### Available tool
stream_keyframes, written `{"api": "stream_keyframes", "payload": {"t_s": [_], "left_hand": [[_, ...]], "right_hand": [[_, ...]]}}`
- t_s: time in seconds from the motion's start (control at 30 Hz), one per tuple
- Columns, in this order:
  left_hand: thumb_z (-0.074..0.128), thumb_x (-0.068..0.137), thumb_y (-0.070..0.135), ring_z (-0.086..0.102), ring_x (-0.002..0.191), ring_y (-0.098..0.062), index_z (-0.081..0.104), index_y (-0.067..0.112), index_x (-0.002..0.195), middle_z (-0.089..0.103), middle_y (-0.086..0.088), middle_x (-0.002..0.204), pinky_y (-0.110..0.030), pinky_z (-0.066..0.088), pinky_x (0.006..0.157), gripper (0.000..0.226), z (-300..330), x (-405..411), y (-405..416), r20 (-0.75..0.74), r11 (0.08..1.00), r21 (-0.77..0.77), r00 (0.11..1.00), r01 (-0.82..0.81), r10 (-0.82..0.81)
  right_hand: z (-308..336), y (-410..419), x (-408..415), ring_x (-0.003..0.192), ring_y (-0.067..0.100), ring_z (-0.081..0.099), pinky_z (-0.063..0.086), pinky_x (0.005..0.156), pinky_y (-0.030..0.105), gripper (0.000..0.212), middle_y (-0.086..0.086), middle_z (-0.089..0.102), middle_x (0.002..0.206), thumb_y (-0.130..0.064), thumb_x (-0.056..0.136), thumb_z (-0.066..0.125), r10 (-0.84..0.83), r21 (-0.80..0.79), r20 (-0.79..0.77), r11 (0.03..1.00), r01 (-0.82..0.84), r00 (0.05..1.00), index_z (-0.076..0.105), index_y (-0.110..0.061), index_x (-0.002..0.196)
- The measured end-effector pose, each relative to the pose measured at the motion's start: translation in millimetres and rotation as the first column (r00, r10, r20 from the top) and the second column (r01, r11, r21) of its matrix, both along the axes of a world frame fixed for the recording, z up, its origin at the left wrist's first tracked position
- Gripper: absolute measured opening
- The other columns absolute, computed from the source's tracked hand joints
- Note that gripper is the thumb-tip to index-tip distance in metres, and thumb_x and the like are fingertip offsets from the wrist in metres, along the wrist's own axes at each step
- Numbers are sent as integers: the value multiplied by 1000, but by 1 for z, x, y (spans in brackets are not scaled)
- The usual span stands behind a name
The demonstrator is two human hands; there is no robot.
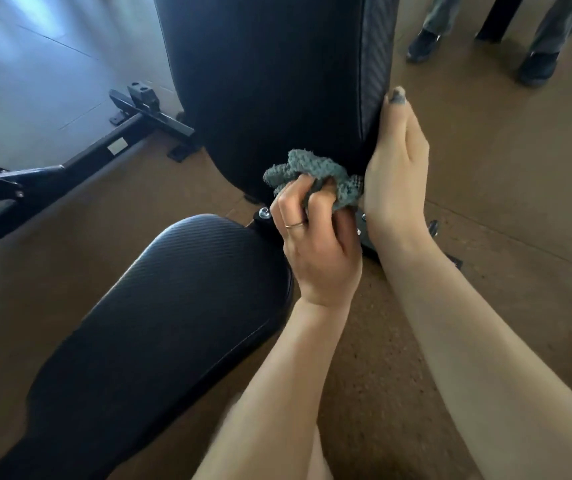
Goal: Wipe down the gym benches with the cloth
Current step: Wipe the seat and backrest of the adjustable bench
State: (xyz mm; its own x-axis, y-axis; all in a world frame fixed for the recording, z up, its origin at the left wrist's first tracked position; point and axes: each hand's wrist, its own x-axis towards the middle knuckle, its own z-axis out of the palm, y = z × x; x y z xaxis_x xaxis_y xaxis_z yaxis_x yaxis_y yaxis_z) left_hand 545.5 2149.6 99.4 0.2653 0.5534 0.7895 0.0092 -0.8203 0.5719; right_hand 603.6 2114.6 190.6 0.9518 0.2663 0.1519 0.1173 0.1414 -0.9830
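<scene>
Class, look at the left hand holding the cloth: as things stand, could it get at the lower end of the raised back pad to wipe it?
Probably yes. The left hand grips the cloth bunched right against the back pad at its lower end, with nothing between them. The right hand rests on the pad's side edge, beside the cloth, not blocking it.

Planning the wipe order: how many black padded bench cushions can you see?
2. The upright black textured backrest pad stands at top centre, and the black textured seat pad lies at lower left. Others may be out of frame.

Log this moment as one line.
left hand grips cloth at backrest base | right hand on backrest side | seat pad untouched
</scene>
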Motion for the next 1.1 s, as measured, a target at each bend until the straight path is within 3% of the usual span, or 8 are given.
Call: {"api": "stream_keyframes", "payload": {"t_s": [0.13,0.3,0.43,0.63,0.8,0.87,0.93,1.1], "left_hand": [[51,95,7,56,104,-33,59,1,98,53,-15,117,-20,43,85,10,6,-7,-6,-98,976,-216,995,-40,19],[46,104,28,50,100,-25,46,11,101,43,-3,117,-38,45,72,17,9,-4,-17,-182,818,-553,981,-159,68],[41,108,28,43,81,-12,37,11,100,41,-4,113,-24,29,68,19,13,4,-16,-166,608,-774,983,-178,77],[33,108,28,46,99,-24,46,5,125,43,-8,121,-30,33,79,31,31,24,21,-104,326,-934,984,-147,145],[30,85,53,63,108,-39,61,26,126,63,-6,128,-63,48,91,57,-9,65,173,-179,26,-981,952,-191,250],[38,95,37,65,111,-35,59,27,129,63,-2,132,-52,59,79,41,19,57,189,-95,36,-994,982,-102,165],[34,107,24,61,121,-31,51,20,142,58,0,133,-46,60,85,39,50,43,184,33,159,-987,998,24,52],[37,91,58,66,94,-37,49,32,108,65,-1,113,-75,49,73,33,26,35,177,-109,91,-987,968,-132,227]], "right_hand": [[-17,-3,-12,71,0,44,39,74,27,32,-24,49,72,-30,112,33,-1,31,-52,1000,2,999,48,-29,83],[-35,-3,-24,94,8,58,49,96,40,34,-8,61,102,-50,106,29,66,70,-170,996,-55,983,55,-28,104],[-32,-10,-19,113,-2,59,45,97,23,42,-14,64,124,-46,110,26,94,30,-183,995,-90,979,53,-26,136],[-32,-15,-14,123,8,59,44,114,45,49,-12,65,128,-55,99,33,125,27,-249,992,-122,960,55,-34,139],[-33,-14,-11,117,5,57,42,113,46,49,-20,62,122,-60,98,24,154,-26,-261,986,-167,953,49,-44,137],[-33,-14,-10,116,8,57,42,111,46,46,-16,62,123,-58,102,22,158,-37,-269,984,-174,950,47,-42,138],[-33,-14,-9,115,9,56,42,109,43,43,-11,61,124,-54,107,20,173,-27,-273,982,-187,946,45,-37,139],[-35,-11,-10,119,8,52,38,109,40,42,-11,57,129,-50,110,16,195,-30,-257,977,-209,947,37,-37,144]]}}
